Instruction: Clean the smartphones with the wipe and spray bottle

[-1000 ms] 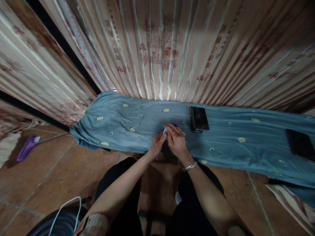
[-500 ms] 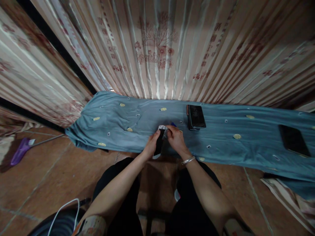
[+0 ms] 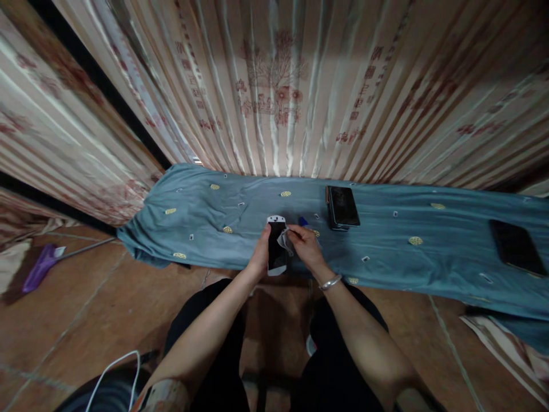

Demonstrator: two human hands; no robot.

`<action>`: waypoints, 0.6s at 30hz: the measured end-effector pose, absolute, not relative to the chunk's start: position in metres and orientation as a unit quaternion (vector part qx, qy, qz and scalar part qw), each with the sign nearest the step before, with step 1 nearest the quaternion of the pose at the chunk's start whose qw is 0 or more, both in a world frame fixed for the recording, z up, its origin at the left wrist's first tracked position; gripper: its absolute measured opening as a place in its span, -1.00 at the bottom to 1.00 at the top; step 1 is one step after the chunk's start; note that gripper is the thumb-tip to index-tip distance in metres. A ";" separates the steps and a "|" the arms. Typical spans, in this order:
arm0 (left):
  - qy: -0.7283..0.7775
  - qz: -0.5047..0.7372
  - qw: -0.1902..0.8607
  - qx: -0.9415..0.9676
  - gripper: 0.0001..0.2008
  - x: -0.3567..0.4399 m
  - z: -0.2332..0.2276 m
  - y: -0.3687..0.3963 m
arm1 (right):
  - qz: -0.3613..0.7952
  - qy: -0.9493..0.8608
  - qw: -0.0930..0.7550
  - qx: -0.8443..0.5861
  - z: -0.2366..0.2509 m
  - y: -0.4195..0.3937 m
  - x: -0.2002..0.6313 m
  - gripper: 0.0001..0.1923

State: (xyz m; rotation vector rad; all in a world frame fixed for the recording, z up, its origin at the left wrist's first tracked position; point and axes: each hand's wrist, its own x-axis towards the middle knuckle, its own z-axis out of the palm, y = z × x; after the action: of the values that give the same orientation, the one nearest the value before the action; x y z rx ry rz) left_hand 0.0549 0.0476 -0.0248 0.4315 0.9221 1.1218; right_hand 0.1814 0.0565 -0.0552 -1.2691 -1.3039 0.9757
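My left hand [image 3: 259, 256] grips a white phone with a dark screen [image 3: 276, 246] by its left edge, held over the near edge of the blue cloth [image 3: 386, 252]. My right hand [image 3: 306, 246], with a silver bangle at the wrist, pinches a small pale wipe [image 3: 285, 240] that lies against the right side of the phone's screen. A small blue object [image 3: 303, 221] peeks out just beyond my right fingers.
A dark phone [image 3: 342, 206] lies on the cloth to the right, and another dark phone [image 3: 517, 247] at far right. Striped curtains [image 3: 274, 86] hang behind. A purple mop head [image 3: 36, 274] lies on the tiled floor at left. A white cable [image 3: 112, 372] curls at lower left.
My left hand has turned the phone from edge-on to screen-up and raised it slightly. My right hand has brought the pale wipe onto the screen.
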 end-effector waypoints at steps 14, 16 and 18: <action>0.404 0.541 0.727 0.123 -0.43 0.037 0.008 0.070 | 0.507 -0.511 0.495 -0.487 -0.055 0.029 0.161 -0.65; 0.403 0.546 0.726 0.111 -0.41 0.035 0.011 0.072 | 0.527 -0.505 0.489 -0.478 -0.053 0.026 0.160 -0.63; 0.405 0.551 0.723 0.101 -0.39 0.032 0.013 0.073 | 0.549 -0.495 0.486 -0.465 -0.050 0.024 0.159 -0.62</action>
State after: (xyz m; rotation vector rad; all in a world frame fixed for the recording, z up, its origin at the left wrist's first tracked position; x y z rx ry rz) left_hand 0.0322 0.0734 0.0131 0.2226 0.8938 1.2175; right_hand 0.1592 0.0239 -0.0496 -1.1321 -1.2041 1.3365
